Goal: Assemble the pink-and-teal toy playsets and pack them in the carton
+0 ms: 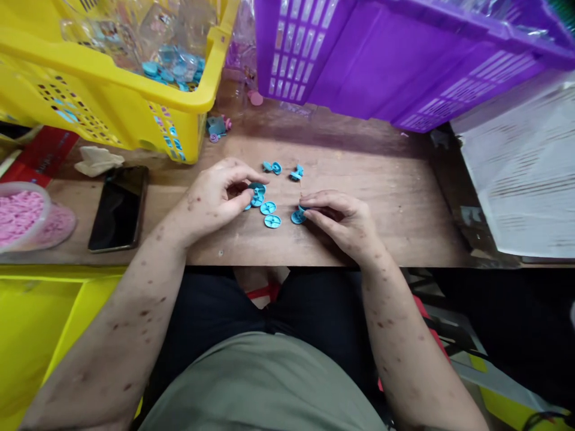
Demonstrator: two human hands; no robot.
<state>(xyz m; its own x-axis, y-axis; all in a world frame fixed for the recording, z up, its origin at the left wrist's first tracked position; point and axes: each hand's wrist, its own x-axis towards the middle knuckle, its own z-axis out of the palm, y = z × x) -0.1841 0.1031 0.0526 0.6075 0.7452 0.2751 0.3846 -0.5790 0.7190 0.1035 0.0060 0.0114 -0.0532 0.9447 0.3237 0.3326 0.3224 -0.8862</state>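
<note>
Several small blue round plastic parts [268,208] lie on the wooden board [395,203] between my hands. My left hand [215,200] rests on the board with thumb and fingers pinched on one blue disc [257,191]. My right hand [339,218] lies just to the right, its fingertips closed on another blue disc [297,216] at the board's surface. Two more blue parts [272,167] and a third [296,173] sit a little farther back.
A yellow crate [112,90] holding bags of blue parts stands at the back left, a purple crate [404,60] at the back right. A black phone [119,206] and a tub of pink parts [22,215] lie left. White sacking [525,173] covers the right.
</note>
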